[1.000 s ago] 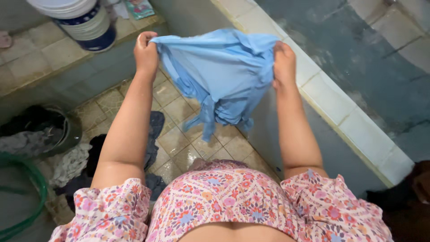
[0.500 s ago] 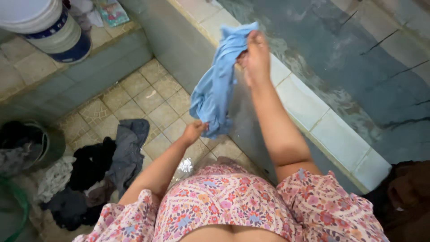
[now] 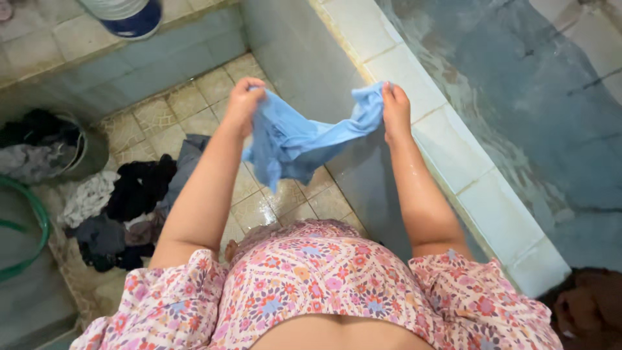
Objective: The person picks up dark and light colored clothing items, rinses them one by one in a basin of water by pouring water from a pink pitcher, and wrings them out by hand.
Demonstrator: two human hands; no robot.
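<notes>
Both hands hold a wet light-blue cloth stretched over a tiled wash area.

The water basin (image 3: 518,84) fills the upper right of the frame, its pale tiled rim (image 3: 447,142) running diagonally from top centre to lower right. The tiled floor (image 3: 188,110) lies at centre left, with a heap of dark and grey clothes (image 3: 123,207) at the left and a white and blue bucket (image 3: 126,13) at the top left. Both forearms reach up from the bottom centre. The blue cloth (image 3: 298,139) sags between the hands at the frame's centre, above the floor beside the rim. The left hand (image 3: 243,104) has its fingers closed on one bunched end; the right hand (image 3: 395,110) pinches the other end, fingers clamped together.
</notes>
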